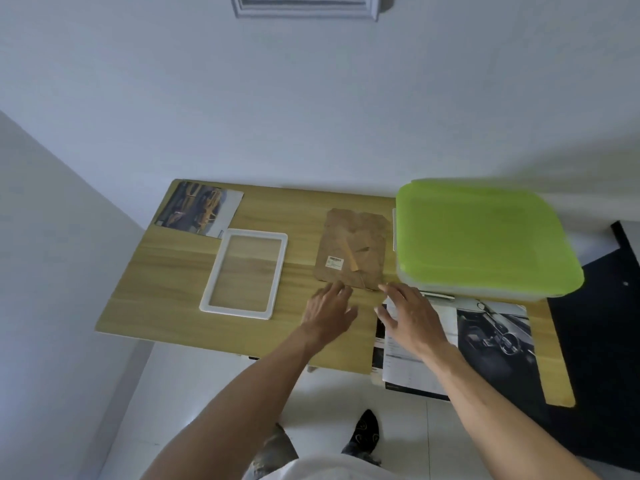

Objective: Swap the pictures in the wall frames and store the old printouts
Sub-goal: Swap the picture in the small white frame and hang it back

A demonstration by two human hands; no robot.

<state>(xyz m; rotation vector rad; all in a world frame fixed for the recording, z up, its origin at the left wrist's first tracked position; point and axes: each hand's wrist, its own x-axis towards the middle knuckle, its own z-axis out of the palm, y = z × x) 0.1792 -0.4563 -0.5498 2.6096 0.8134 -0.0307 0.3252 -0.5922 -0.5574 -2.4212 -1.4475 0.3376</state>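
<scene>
A pale wall fills the upper half of the view, and a light wood-grain tabletop [166,289] runs across the middle, with white floor tiles below it. At the top centre, cut off by the picture's edge, hangs a framed picture [304,5] with a whitish moulded border.

On the table's upper left corner lies a colour printout [199,208] showing orange and dark shapes, too blurred to identify. Just below and right of it, its corner touching or nearly touching the printout, a white picture frame [244,273] lies flat; the wood shows through its glazing. Right of centre lies the brown fibreboard backing board [353,249], carrying a small white label and a folded stand flap. Just beside its right edge sits a clear storage box with a lime-green lid [481,233]. Below the box, at lower right, a black-and-white printout of a car interior [491,336] rests on the table and overhangs its near edge.

Both bare arms reach in from the bottom. The left hand [329,313] is spread palm down, fingertips at the backing board's near edge. The right hand [410,317] is likewise spread and relaxed, index finger at the board's lower right corner, palm over the black-and-white printout. Neither hand grips anything. A dark patterned slipper [365,431] shows on the floor at bottom centre.
</scene>
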